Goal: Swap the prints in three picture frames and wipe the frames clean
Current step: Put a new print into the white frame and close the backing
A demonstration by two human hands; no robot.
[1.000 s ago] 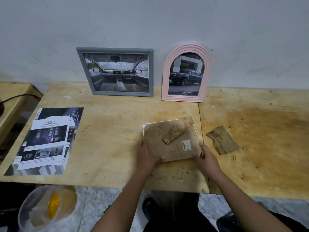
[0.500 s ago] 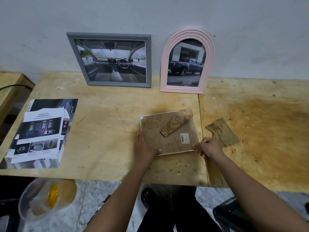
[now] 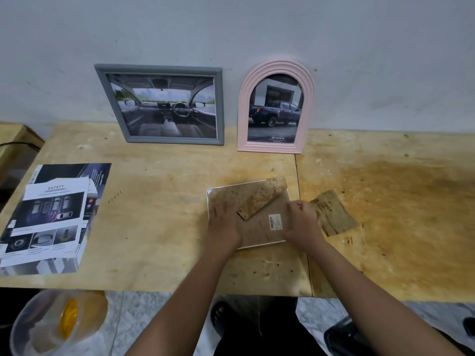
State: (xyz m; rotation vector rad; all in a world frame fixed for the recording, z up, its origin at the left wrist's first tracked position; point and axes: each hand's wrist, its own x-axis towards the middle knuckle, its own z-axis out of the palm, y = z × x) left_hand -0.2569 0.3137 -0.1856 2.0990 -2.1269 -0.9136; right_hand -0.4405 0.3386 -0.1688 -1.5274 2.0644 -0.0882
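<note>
A: Where's the white frame?

B: Face down on the table, near the front edge, well in front of the pink frame and gray frame leaning on the wall. Brown backing is up.

A: Hands?

B: Left hand lies on the backing's left side, fingers relaxed, pressing down, gripping nothing. Right hand is at the right edge with fingers curled; can't tell if it pinches a tab or just the rim.

A: Risks?

B: If the right hand pries hard, I'd guess the stained backing cracks or the glass underneath shifts. The frame could skid if the left hand lets up. The loose board piece just beside the right hand might get knocked.

A: Orientation?

B: Near-square and slightly rotated, right side farther away. Can't call a long axis on the frame. Its stand runs diagonally, near-left to far-right, free end pointing toward the pink frame.
</note>
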